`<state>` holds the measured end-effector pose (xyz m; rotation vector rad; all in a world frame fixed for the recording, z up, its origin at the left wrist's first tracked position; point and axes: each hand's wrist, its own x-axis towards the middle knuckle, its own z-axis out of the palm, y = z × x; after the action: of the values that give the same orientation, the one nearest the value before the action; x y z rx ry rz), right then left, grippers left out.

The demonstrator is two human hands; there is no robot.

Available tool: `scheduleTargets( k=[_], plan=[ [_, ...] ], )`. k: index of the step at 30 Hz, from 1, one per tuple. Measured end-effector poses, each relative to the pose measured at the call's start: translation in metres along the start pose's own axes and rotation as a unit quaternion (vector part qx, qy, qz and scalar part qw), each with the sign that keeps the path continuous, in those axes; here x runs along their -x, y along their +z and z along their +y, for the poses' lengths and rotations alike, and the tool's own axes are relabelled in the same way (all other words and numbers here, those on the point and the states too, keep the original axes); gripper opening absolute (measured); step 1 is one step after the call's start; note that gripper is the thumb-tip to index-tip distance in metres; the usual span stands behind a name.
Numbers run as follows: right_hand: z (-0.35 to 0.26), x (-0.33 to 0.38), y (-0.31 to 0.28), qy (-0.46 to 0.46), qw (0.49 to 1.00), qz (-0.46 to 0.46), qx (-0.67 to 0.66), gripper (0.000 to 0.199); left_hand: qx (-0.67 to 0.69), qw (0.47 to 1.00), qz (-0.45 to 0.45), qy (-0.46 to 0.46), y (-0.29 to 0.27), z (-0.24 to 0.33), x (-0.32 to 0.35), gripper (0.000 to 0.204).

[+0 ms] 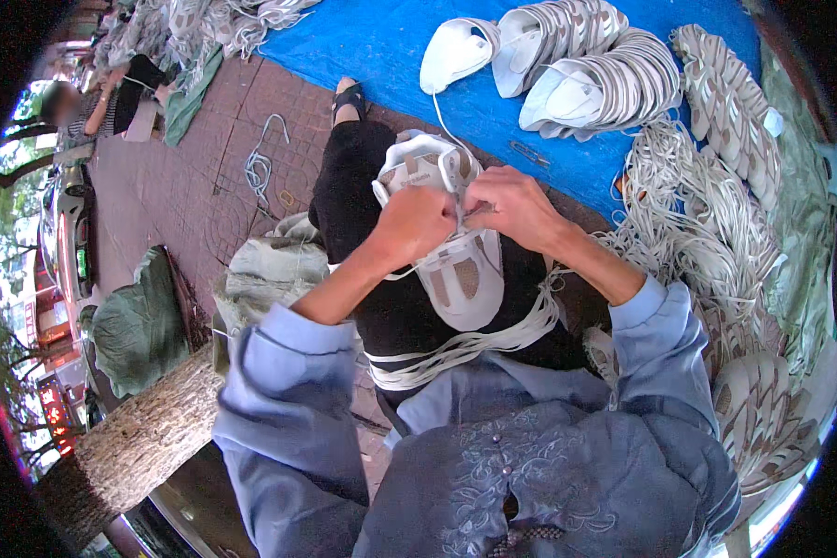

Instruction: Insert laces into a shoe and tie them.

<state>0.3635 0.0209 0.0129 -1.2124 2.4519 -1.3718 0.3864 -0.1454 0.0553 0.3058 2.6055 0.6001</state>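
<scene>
A pale shoe upper (465, 290) is supported, toe near, on black trousers (395, 316). White lace (458, 212) appears pinched at its middle by the clenched left hand (418, 221) and right hand (509, 206). Lacing seems in hand; an even pull is called for.

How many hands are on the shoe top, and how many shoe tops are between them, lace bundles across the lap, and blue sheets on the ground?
Left hand and right hand: 2
Shoe top: 1
Lace bundle: 1
Blue sheet: 1
Total: 5
</scene>
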Motion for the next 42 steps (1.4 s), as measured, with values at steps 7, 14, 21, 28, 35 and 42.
scheduleTargets(
  k=[7,14,21,28,35,42],
  plan=[
    [0.0,-0.002,0.003,0.116,0.98,-0.056,-0.154,0.019,0.596,0.797,-0.016,-0.094,-0.066,-0.016,0.108,0.007],
    [-0.068,-0.027,0.047,-0.129,0.985,-0.048,-0.105,0.016,0.8,0.589,0.089,0.073,-0.059,0.021,0.116,0.008],
    [0.136,-0.022,-0.171,0.22,0.788,0.148,-0.556,0.02,0.812,0.347,0.449,0.136,-0.101,-0.224,0.169,0.025],
    [0.291,0.088,-0.338,0.199,0.705,0.375,-0.569,0.009,0.597,0.416,0.677,-0.104,-0.101,-0.458,0.333,0.024],
    [0.274,0.126,-0.377,0.295,0.804,0.365,-0.366,0.012,0.613,0.55,0.556,-0.115,-0.157,-0.477,0.408,0.022],
    [0.235,0.129,-0.45,0.257,0.821,0.333,-0.386,0.023,0.783,0.283,0.554,-0.004,-0.16,-0.371,0.344,0.027]
  ],
)
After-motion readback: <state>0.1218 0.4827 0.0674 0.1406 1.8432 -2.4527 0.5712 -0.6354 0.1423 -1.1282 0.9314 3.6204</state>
